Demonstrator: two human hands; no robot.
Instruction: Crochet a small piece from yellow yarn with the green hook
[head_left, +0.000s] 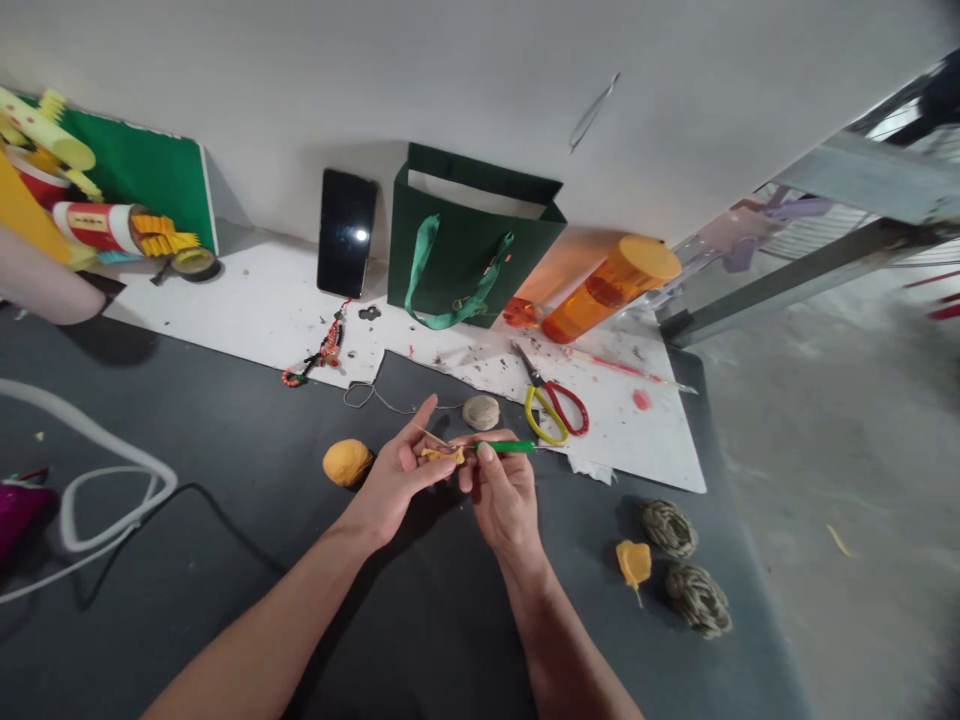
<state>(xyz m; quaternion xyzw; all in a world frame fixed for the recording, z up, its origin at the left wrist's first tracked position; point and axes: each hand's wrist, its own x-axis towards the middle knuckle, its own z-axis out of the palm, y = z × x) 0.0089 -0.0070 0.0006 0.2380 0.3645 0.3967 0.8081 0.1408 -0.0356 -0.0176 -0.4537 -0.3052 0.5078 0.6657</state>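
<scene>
My left hand pinches a small piece of yellow crochet work, its index finger raised with a yellow strand running off it. Closed round the green handle of a crochet hook is my right hand; the hook's tip meets the yellow piece, though the fingers partly hide it. Left of my hands lies a yellow ball of yarn. Just beyond them sits a beige ball of yarn with a thin loose thread. Scissors with one yellow and one red handle lie beyond my right hand.
A dark green paper bag, a phone and an orange cylinder stand along the wall. To the right lie two olive yarn skeins and a small yellow crocheted piece. A white cable curls at left.
</scene>
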